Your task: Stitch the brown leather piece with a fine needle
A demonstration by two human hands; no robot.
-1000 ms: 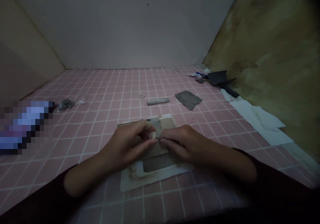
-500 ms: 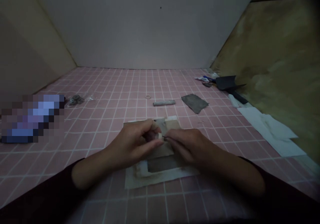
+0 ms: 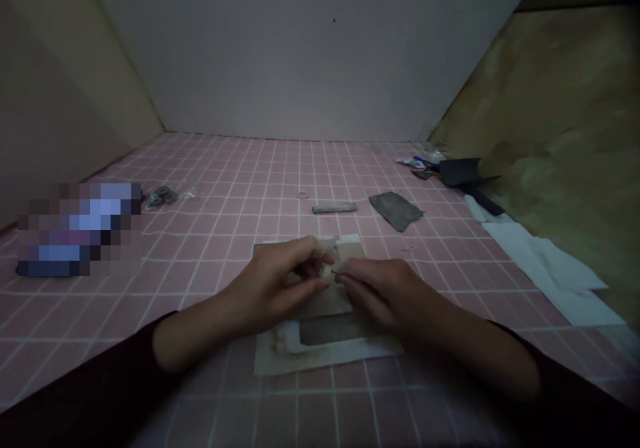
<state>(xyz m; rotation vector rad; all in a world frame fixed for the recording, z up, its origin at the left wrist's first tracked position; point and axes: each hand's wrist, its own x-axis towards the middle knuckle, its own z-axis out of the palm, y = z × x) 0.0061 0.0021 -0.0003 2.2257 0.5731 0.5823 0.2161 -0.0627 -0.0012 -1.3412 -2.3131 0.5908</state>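
My left hand (image 3: 283, 278) is closed, pinching a small pale ring-like piece (image 3: 327, 272) between thumb and fingers. From the right, my right hand (image 3: 377, 285) meets it, its fingers pinched on a thin dark rod (image 3: 335, 273) whose tip points at the pale piece. Most of that rod is hidden by the fingers, and whether the tip touches is too small to tell. Below both hands lie stacked sheets of worn paper and grey sandpaper-like sheet (image 3: 325, 329) on a whitish sheet (image 3: 345, 355).
Farther back on the pink checked cloth (image 3: 225, 221) lie a pale ring (image 3: 303, 195), a grey roll (image 3: 334, 208) and a grey sheet (image 3: 397, 211). At right are a black scoop (image 3: 460, 171) and white paper (image 3: 550, 261). A bag of dark rings (image 3: 164, 196) and a blurred-out device (image 3: 85, 228) sit left.
The whole view has shifted slightly to the right. In the left hand the pale piece appears slightly turned, while both hands keep their pinches close together.
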